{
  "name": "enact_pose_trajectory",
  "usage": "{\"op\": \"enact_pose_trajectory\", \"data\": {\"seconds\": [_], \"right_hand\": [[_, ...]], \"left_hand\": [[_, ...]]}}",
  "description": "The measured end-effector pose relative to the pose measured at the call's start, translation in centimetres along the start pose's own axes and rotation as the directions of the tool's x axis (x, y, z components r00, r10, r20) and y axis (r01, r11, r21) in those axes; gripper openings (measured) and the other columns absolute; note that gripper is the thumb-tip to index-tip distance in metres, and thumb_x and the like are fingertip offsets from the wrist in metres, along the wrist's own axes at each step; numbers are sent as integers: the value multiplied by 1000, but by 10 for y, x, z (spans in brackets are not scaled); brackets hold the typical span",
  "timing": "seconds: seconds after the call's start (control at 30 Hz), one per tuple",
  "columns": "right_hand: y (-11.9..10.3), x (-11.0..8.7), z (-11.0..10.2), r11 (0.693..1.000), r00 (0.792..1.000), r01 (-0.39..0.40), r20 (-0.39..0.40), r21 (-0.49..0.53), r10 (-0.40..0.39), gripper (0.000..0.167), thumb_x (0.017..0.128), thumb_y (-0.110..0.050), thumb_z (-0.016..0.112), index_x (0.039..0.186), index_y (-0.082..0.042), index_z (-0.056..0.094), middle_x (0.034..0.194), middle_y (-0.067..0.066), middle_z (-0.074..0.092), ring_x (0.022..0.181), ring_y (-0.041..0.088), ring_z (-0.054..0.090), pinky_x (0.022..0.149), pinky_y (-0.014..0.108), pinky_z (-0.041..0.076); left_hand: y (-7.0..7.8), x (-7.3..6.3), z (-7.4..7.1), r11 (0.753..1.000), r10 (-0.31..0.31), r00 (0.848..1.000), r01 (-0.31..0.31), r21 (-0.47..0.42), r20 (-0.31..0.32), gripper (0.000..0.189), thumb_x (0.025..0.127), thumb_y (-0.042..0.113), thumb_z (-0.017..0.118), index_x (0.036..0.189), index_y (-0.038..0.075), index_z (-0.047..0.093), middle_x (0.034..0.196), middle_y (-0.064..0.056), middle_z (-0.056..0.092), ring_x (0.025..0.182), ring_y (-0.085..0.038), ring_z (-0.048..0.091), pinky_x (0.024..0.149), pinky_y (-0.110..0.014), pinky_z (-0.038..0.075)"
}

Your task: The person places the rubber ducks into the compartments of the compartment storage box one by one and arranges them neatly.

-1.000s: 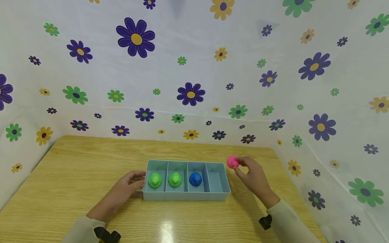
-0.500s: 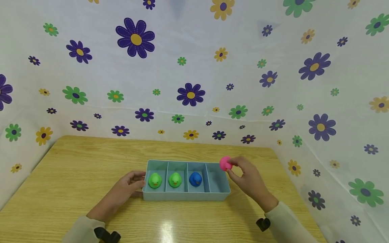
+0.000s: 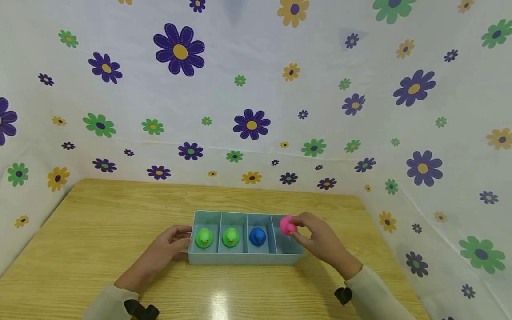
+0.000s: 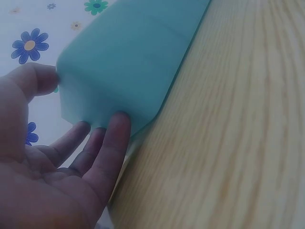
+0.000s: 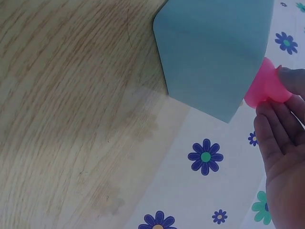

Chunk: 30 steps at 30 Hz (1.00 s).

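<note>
My right hand pinches a pink rubber duck between thumb and fingers, over the rightmost compartment of a light blue divided box. In the right wrist view the pink duck shows at the box's top edge, partly hidden by fingers. My left hand rests against the box's left end; in the left wrist view its nearly straight fingertips touch the end wall. Two green rubber ducks sit in the two left compartments, one in each. Right of them, a blue rubber duck has its own compartment.
The box stands on a wooden table. A white flowered cloth hangs behind the table and along both sides. Thin upright dividers separate the box's compartments.
My right hand has brought the pink duck leftward and down, from beyond the box's right end to over its rightmost compartment. My left hand has stayed at the left end.
</note>
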State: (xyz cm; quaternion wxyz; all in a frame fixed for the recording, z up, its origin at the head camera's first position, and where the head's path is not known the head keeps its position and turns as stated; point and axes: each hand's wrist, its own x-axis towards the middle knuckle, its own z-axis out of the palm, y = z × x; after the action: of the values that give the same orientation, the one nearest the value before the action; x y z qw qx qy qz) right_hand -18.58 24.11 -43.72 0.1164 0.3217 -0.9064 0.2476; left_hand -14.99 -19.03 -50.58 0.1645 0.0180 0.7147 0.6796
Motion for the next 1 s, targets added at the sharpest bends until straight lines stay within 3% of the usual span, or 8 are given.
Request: {"op": "enact_pose_trajectory", "data": {"seconds": [0.23,0.53,0.8,1.0], "right_hand": [[-1,3,2,996,995,-36,87,-80,43,25,92,-12,80,115,-10,72,106,-3,69,96,16,68,87,38,62],[-2,5,6,987,983,-70,159,-146,93,24,91,-15,80,113,-11,73,98,-6,65,86,14,61,78,30,58],[-2,5,12,978,980,-58,177,-201,94,24,89,-14,83,111,-11,74,103,-2,70,99,18,65,91,41,60],[-1,6,17,950,983,35,182,-309,24,26,85,-14,86,109,-10,76,101,0,74,101,22,65,98,47,54]], "left_hand": [[-1,1,0,1000,-6,1000,6,10,-9,56,106,21,60,153,-1,39,142,-23,48,124,-31,55,93,-41,60],[0,0,1,1000,-8,1000,8,10,-14,55,106,20,59,153,-2,39,142,-23,48,124,-31,55,93,-41,60],[-1,1,0,1000,-2,1000,2,8,-8,55,106,20,60,152,-2,40,143,-24,48,125,-31,55,93,-40,60],[0,1,-1,1000,-19,1000,19,6,-13,55,106,22,60,152,0,40,144,-23,48,126,-31,55,93,-39,60]]}}
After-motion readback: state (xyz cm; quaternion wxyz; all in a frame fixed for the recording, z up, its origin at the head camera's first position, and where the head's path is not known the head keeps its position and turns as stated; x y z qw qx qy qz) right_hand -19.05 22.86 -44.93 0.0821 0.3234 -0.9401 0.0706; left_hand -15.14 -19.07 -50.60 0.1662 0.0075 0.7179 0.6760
